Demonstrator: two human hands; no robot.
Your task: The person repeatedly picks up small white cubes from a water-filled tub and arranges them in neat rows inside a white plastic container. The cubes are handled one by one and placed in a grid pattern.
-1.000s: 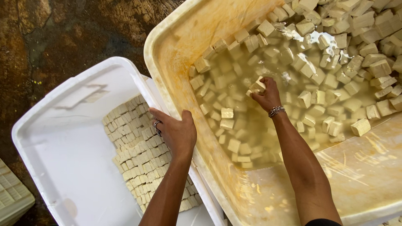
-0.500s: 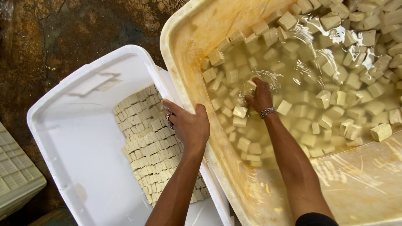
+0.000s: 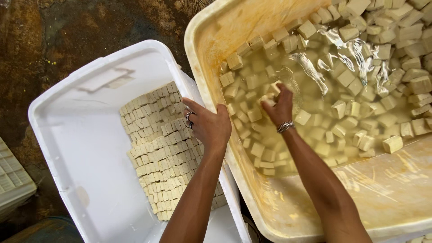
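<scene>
Roughly a third of our white bin held packed cubes; our left hand rested open there, our right hand gripped pale cubes in the yellow tub, many left floating.

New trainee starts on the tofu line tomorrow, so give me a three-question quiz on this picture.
1. True or false: the right hand is in the water of the yellowed tub.
2. Where does the left hand rest? A) on the tofu rows, B) on the white bin's rim beside the tub, C) on the floor.
3. Fill in: the tofu cubes in the white bin lie in packed ____.

Key: 1 true; 2 B; 3 rows.
</scene>
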